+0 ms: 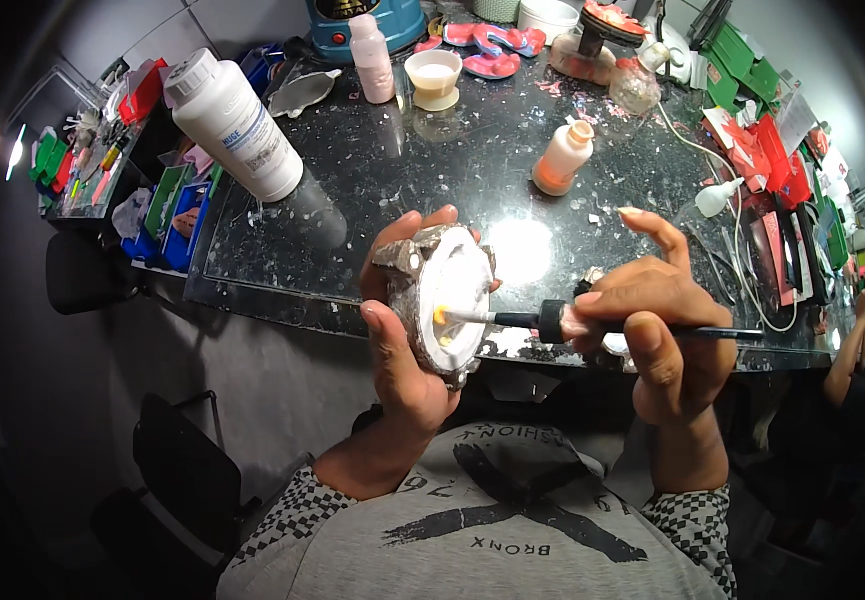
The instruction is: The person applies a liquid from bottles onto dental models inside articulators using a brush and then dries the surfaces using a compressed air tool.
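Left hand (397, 340) gripping plaster mould (442, 300), right hand (652, 330) pinching brush (552, 320), white labelled bottle (235, 125) far left

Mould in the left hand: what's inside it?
White plaster fills the mould; the brush tip touches a small orange-yellow spot there. The left hand covers its back.

A large white bottle (235, 122) with a white cap stands at the left of the dark speckled worktop (392, 190), and a small orange bottle (562, 157) stands well apart to its right. At the back, a pale pink bottle (370, 58) stands just beside a cream cup (433, 79), with pink dental casts (492, 48) behind. Red and green boxes (767, 150) crowd the right edge.
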Demonstrator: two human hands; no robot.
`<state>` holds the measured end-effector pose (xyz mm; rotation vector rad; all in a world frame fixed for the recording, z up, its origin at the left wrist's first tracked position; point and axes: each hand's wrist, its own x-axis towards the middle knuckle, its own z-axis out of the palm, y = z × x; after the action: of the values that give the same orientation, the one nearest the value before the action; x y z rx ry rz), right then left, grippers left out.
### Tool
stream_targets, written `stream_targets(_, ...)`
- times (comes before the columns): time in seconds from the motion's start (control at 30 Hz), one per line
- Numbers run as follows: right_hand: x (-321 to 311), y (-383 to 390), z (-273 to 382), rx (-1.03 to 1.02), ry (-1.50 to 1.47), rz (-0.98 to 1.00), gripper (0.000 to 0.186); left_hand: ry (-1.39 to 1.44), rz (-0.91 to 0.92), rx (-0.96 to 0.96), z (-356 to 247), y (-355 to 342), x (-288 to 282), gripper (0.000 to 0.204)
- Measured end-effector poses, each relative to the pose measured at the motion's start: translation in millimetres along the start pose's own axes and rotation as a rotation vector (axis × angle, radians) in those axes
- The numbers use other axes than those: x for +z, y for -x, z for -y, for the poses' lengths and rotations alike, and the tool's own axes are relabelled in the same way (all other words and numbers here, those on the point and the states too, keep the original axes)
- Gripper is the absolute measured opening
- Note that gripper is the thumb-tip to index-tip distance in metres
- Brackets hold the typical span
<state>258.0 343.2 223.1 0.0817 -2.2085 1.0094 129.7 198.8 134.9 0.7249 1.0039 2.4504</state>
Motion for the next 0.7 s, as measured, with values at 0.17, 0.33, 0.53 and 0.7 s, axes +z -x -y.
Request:
stream_targets(0.17,1,-5,-3,-0.038,0.134,-0.049,0.018,-0.051,0.038,0.026,3,0,-4,0.072)
stream_targets(0.33,-4,-10,5,-0.044,0.134,0.004,0.037,-0.022,0.07,0.001,1,2,-3,0.071)
stream_targets(0.53,-17,-28,10,-0.138,0.239,0.121,0.035,-0.167,0.083,0.051,2,3,-3,0.071)
stream_targets(0.7,-20,-43,8,-0.295,0.298,0.192,0.031,-0.145,0.082,0.015,3,6,0,0.072)
